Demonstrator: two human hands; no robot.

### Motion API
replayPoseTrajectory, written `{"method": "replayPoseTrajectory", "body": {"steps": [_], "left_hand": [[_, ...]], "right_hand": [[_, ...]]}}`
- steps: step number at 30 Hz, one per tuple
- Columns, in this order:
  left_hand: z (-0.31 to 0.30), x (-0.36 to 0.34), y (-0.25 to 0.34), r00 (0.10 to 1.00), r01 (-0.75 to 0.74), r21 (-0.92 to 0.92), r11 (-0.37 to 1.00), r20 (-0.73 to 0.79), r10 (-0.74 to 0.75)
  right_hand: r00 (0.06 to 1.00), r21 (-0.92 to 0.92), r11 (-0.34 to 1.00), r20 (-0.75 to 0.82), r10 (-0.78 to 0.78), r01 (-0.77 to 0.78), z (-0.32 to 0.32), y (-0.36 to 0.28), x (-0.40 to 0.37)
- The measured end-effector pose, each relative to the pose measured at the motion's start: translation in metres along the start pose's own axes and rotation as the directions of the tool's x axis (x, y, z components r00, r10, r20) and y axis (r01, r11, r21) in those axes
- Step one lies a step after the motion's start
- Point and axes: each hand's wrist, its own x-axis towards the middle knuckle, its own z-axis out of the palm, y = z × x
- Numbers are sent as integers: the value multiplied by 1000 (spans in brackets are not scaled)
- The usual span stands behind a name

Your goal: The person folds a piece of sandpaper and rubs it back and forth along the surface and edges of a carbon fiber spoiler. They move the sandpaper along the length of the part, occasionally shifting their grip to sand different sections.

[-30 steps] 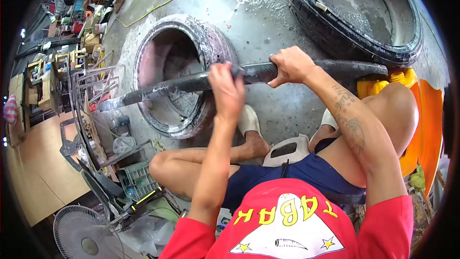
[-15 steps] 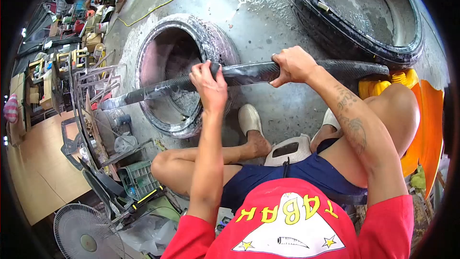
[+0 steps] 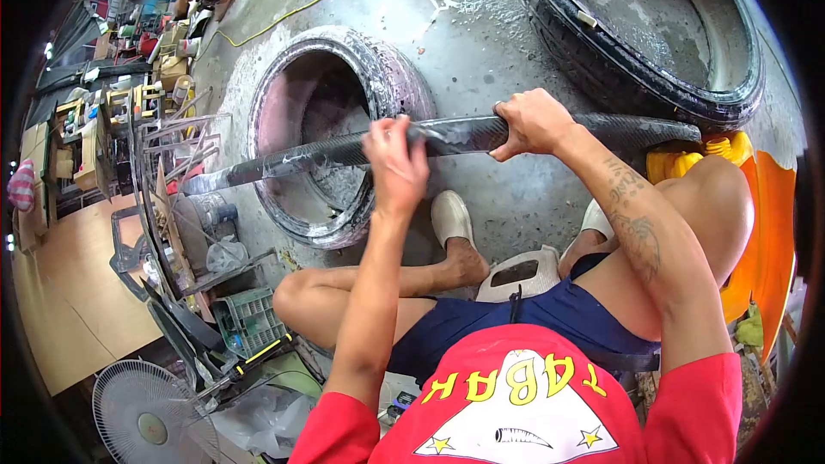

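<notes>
Here's the long black bar (image 3: pixel 465 133), weave-patterned and smeared whitish, stretching right across the smaller tire (image 3: pixel 397 77), overshooting it both ways; a small dark block (image 3: pixel 417 134), blurred, meets the bar.

You wear a bright red short-sleeved cloth shirt (image 3: pixel 516 339), its front printed with a white triangular panel (image 3: pixel 481 431), black-edged yellow letters (image 3: pixel 518 375) reading "TABAK" and two yellow stars (image 3: pixel 590 438). Farther out come navy-blue fabric shorts (image 3: pixel 451 326) with a dark drawstring (image 3: pixel 516 302), then pale cream slip-on shoes (image 3: pixel 452 216). Dark tattoos (image 3: pixel 642 242) mark your right forearm (image 3: pixel 623 210).
</notes>
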Motion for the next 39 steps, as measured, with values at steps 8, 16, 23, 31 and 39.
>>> {"method": "replayPoseTrajectory", "body": {"steps": [8,16,23,31,39], "left_hand": [[-4,-4,11,995,-49,-20,999,86,50],[1,-3,12,998,-32,-38,999,60,34],[16,-7,37,998,15,-46,999,-58,-17],[19,-8,33,995,37,-39,999,-90,-41],[20,-7,30,992,91,-19,996,-84,-92]], "right_hand": [[999,7,1000,29,21,-21,0,0,1],[1000,1,1000,21,-1,1,-3,-2,-1],[1000,18,1000,25,-3,3,-1,1,-1],[998,0,999,36,42,-42,-3,-1,-1],[999,3,1000,24,28,-28,-4,-3,-1]]}}
